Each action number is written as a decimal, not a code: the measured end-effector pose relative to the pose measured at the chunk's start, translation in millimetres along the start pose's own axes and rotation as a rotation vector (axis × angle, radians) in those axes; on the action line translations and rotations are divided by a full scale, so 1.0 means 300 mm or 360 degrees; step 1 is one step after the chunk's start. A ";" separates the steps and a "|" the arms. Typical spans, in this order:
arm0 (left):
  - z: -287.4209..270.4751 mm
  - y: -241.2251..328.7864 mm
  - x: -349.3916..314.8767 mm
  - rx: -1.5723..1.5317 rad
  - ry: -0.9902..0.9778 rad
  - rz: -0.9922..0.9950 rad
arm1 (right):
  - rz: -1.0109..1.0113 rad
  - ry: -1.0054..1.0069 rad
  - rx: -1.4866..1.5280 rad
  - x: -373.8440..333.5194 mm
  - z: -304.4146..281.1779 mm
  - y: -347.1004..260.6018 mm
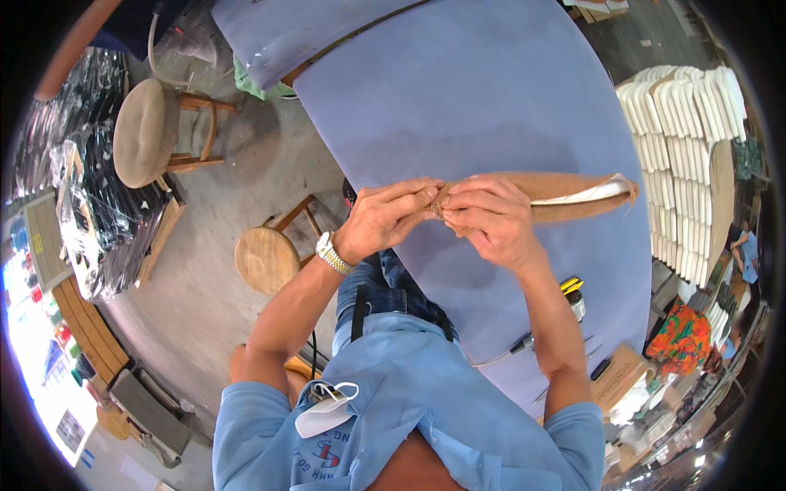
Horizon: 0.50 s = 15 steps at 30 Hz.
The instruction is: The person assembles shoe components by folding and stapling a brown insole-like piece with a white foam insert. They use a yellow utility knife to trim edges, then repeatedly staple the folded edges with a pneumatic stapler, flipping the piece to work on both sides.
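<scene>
Left grip (391,214) and right grip (495,219) pinch brown fabric (561,185), long axis sideways, narrow end pointing right

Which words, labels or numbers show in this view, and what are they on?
Blue shirt: lettering around the chest emblem, not copied out.
Cardboard box, right: printing, too small to read surely.
White sheet, lower left: marks too small to read.
Brown fabric piece: no lettering visible.

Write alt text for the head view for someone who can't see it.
A person's left hand and right hand pinch one end of a long brown fabric piece, white material showing inside, over a blue table. Round stools stand left; stacked white pieces right.
</scene>
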<state>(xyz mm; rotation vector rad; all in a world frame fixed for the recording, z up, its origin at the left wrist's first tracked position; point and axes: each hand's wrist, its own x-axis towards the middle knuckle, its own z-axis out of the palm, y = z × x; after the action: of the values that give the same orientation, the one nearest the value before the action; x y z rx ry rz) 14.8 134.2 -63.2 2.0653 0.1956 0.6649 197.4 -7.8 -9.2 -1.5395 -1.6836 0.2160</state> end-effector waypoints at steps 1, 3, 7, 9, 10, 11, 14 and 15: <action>0.001 -0.005 -0.005 0.0024 -0.0011 0.0018 | -0.0005 -0.0005 -0.0016 0.001 0.003 0.003; 0.002 -0.029 -0.018 0.0030 -0.0002 0.0059 | -0.0015 -0.0017 -0.0046 0.001 0.014 0.004; 0.006 -0.016 -0.027 -0.0238 -0.0037 -0.0217 | 0.0015 -0.0018 -0.0022 -0.008 0.010 -0.016; -0.012 0.004 -0.026 -0.0290 -0.0129 -0.0337 | 0.0013 -0.0032 -0.0037 -0.015 0.007 -0.024; -0.021 0.011 -0.026 -0.0314 -0.0175 -0.0394 | 0.0014 -0.0035 -0.0026 -0.015 0.007 -0.028; -0.027 0.014 -0.021 -0.0336 -0.0209 -0.0350 | 0.0015 -0.0038 -0.0015 -0.015 0.007 -0.032; -0.040 0.016 -0.005 -0.0408 -0.0324 -0.0291 | 0.0026 -0.0030 -0.0001 -0.022 0.006 -0.040; -0.045 0.019 0.003 -0.0435 -0.0369 -0.0317 | 0.0030 -0.0024 0.0001 -0.026 0.006 -0.043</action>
<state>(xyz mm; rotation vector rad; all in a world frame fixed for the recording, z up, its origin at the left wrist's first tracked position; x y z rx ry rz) 7.6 141.4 -52.4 1.8126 0.1647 0.3082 186.0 -17.0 -5.8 -1.5577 -1.6812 0.2385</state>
